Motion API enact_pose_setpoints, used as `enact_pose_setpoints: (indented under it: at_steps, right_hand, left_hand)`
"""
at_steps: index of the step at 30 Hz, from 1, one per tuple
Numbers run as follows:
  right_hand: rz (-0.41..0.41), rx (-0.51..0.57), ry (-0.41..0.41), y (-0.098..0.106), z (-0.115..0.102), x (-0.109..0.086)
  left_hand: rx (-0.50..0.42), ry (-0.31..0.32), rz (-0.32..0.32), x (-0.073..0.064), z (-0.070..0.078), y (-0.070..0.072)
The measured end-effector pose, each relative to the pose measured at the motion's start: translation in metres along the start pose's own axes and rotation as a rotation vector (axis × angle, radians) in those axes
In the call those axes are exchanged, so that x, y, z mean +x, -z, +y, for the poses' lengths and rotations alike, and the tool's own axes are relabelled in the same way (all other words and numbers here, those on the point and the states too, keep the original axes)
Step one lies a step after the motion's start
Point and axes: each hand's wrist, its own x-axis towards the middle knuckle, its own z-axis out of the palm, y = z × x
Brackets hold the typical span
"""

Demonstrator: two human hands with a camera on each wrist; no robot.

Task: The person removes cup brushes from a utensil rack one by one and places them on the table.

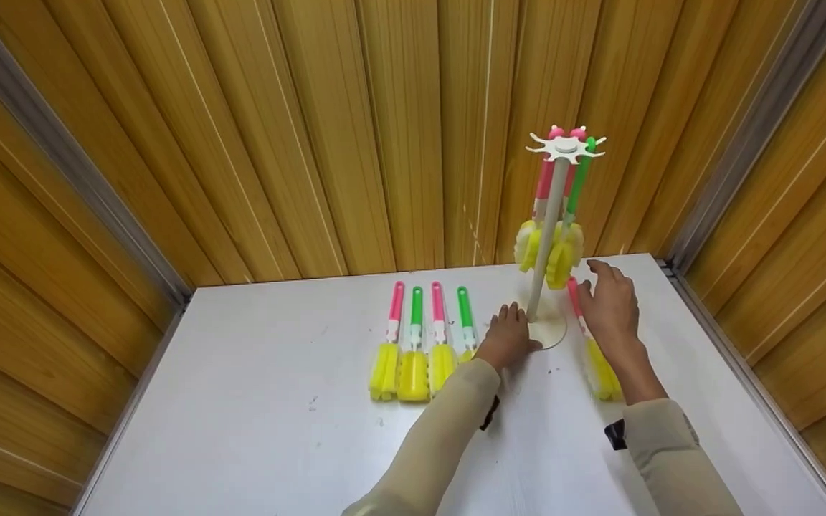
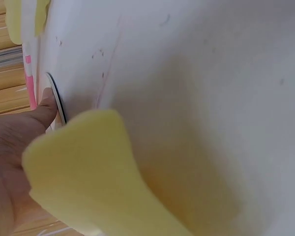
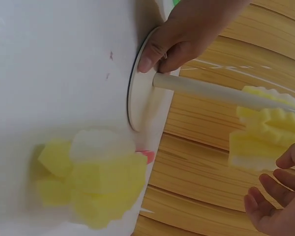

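A white stand (image 1: 556, 208) with a round base (image 1: 553, 333) rises at the right back of the table, topped by a hooked ring (image 1: 566, 148). Sponge brushes hang from it: two with pink handles and one green-handled brush (image 1: 579, 186); their yellow and white heads cluster round the pole. My left hand (image 1: 506, 338) rests on the base, its thumb (image 3: 153, 51) lying on top of the disc. To the right of the pole, my right hand (image 1: 610, 304) is raised with loosely bent fingers, holding nothing. A pink-handled brush (image 1: 601, 369) lies on the table beneath it.
Left of the stand, several sponge brushes lie in a row, among them a pink-handled brush (image 1: 384, 373) and a green-handled brush (image 1: 414, 376). The row's right end is partly behind my left arm. Wood-patterned walls (image 1: 327, 143) enclose the white table (image 1: 255, 401).
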Motion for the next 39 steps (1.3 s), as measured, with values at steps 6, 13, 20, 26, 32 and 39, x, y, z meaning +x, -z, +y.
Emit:
enact_pose_setpoints:
  at_steps: [6,13,20,26,32,39]
  right_hand:
    - [-0.027,0.070,-0.004,0.008,-0.016,0.006]
    - [-0.069,0.112,-0.004,0.011,-0.026,0.014]
    - [-0.098,0.157,0.044,0.009,-0.030,0.020]
    - [-0.092,0.191,0.088,0.004,-0.033,0.024]
    - [-0.081,0.233,0.081,0.002,-0.034,0.027]
    - [-0.041,0.307,0.073,0.005,-0.037,0.031]
  left_hand:
    - [-0.066,0.009,-0.008,-0.001,0.002,0.001]
    - [-0.039,0.019,-0.024,0.003,0.000,-0.001]
    - [-0.072,0.024,-0.042,0.004,0.000,-0.002]
    - [-0.028,0.013,-0.013,0.003,0.000,-0.001]
    - [-0.037,0.018,-0.005,0.000,0.002,0.001]
    - [-0.064,0.027,-0.025,-0.003,0.002,0.006]
